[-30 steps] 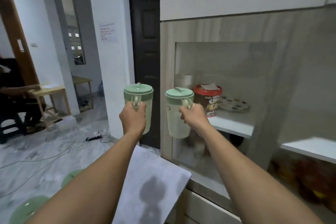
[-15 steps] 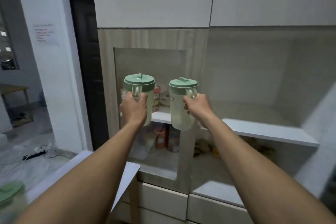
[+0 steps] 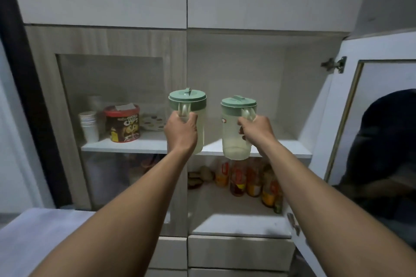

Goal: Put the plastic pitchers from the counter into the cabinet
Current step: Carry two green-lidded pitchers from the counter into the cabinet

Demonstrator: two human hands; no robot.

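A: Left hand [image 3: 181, 134] covers most of the left pitcher [image 3: 198, 117] body; handle mostly hidden. Whether either pitcher base touches the shelf [image 3: 135, 147] can't be told.

B: Bottles [image 3: 245, 181] below are blurred, labels unreadable. Door [image 3: 382, 119] cut off at the right edge. Tin [image 3: 122, 125] print only partly legible behind glass.

A red-lidded cereal tub [image 3: 123, 123] stands just right of stacked paper cups [image 3: 89, 125], with a spotted plate [image 3: 152, 122] behind-right and bottles [image 3: 247, 181] lower right.
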